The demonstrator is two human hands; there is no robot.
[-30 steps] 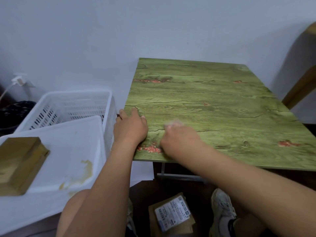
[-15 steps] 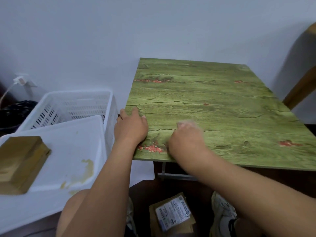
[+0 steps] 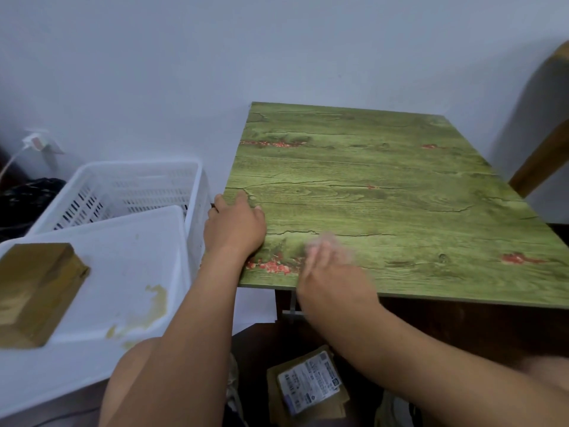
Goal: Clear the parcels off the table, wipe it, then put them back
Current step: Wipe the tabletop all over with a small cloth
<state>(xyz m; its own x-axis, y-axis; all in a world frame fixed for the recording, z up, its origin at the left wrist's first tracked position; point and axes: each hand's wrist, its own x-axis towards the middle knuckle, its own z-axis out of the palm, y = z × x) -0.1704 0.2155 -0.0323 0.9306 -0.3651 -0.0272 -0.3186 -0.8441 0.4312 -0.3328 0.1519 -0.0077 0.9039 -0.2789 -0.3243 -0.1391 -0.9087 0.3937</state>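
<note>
A brown parcel (image 3: 35,291) sits in the white tub (image 3: 129,272) left of the left hand (image 3: 235,224), whose fingers lie flat and slightly spread on the green desk (image 3: 400,195). Right hand (image 3: 332,272) is blurred; its fingers cannot be told. A labelled parcel (image 3: 308,383) lies on the floor below; a slotted white basket (image 3: 129,189) stands behind the tub.

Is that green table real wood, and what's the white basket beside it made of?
The table looks like thin board with a printed, matte wood-grain film: the edge is slim and the grain flat. The basket seems moulded plastic, glossy white with slotted walls.
</note>
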